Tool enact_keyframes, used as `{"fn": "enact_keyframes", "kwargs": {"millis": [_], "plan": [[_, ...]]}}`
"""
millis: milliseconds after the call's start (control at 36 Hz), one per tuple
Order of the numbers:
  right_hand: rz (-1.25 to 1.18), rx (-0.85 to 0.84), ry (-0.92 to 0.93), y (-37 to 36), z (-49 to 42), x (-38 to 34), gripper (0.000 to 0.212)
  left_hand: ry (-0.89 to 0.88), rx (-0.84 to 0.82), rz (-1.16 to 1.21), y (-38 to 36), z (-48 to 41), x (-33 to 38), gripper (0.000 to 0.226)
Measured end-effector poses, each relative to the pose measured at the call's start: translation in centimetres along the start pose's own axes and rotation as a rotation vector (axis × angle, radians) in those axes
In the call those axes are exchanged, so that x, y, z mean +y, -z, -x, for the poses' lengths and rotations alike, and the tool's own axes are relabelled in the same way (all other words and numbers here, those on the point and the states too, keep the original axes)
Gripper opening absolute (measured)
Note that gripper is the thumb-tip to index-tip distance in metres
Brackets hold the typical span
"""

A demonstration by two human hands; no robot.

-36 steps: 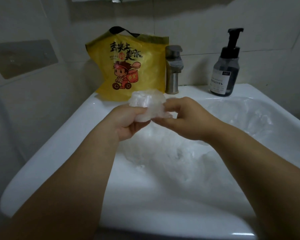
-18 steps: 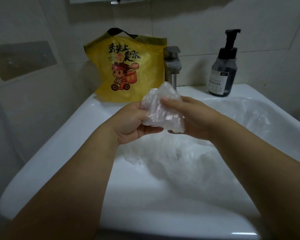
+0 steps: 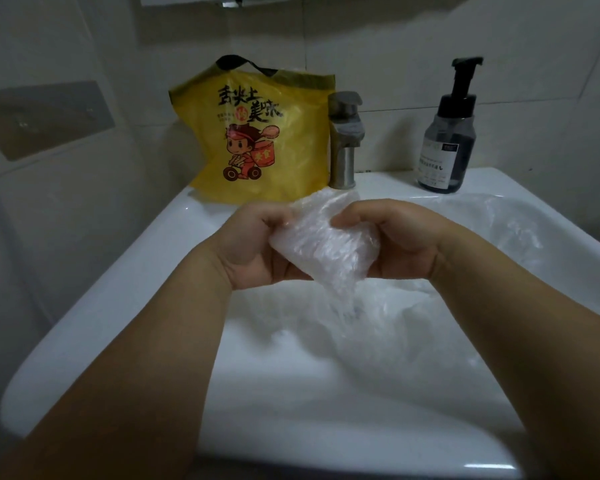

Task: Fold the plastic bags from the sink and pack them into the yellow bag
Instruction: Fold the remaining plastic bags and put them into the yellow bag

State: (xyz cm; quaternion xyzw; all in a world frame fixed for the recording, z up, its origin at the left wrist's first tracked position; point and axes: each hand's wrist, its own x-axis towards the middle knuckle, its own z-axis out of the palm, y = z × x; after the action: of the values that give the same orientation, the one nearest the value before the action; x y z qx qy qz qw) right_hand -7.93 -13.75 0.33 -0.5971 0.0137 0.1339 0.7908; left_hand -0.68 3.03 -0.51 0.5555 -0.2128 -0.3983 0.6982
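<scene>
Sink [image 3: 118,292] bottom hidden under plastic bags [image 3: 378,341] (crumpled heap); pump bottle [image 3: 447,143] label unreadable.

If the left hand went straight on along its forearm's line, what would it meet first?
The left hand, which holds the clear plastic bag, would likely reach the yellow bag first, near the faucet; depth is unclear.

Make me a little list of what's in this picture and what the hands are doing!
Held: clear plastic bag, crumpled, above the sink
Left hand: grips the bag's left side
Right hand: grips its right side
In the sink: more clear plastic bags
Yellow bag: upright at the sink's back left, beside the tap
Soap bottle: back right
</scene>
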Motion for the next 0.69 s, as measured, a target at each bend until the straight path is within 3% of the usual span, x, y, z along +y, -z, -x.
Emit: {"fn": "enact_keyframes", "kwargs": {"millis": [111, 167, 250, 306, 444, 556, 694], "plan": [[-0.098, 0.131, 0.155, 0.0, -0.7, 0.0, 0.025, -0.094, 0.090, 0.171, 0.1, -0.5, 0.2, 0.078], [-0.121, 0.204, 0.209, 0.1, -1.0, 0.1, 0.021, -0.113, 0.113, 0.146, -0.1, -0.9, -0.1, 0.084], [-0.075, 0.255, 0.223, 0.3, -1.3, 0.4, 0.031, -0.145, 0.186, -0.050, -0.6, -1.7, -0.9, 0.056], [-0.014, 0.282, 0.215, 0.7, -1.4, 0.5, 0.034, -0.175, 0.245, -0.088, -0.5, -1.9, -1.1, 0.052], [0.103, 0.273, 0.151, 1.0, -1.1, 0.5, 0.018, -0.252, 0.339, -0.113, 0.2, -2.0, -0.6, 0.019], [0.086, 0.246, 0.146, 1.4, -0.8, 0.2, 0.007, -0.234, 0.298, -0.131, 0.5, -2.0, -0.7, 0.016], [0.056, 0.163, 0.159, 2.0, -0.3, -0.3, 0.016, -0.212, 0.213, -0.114, 0.7, -1.5, -0.3, 0.026]]}}
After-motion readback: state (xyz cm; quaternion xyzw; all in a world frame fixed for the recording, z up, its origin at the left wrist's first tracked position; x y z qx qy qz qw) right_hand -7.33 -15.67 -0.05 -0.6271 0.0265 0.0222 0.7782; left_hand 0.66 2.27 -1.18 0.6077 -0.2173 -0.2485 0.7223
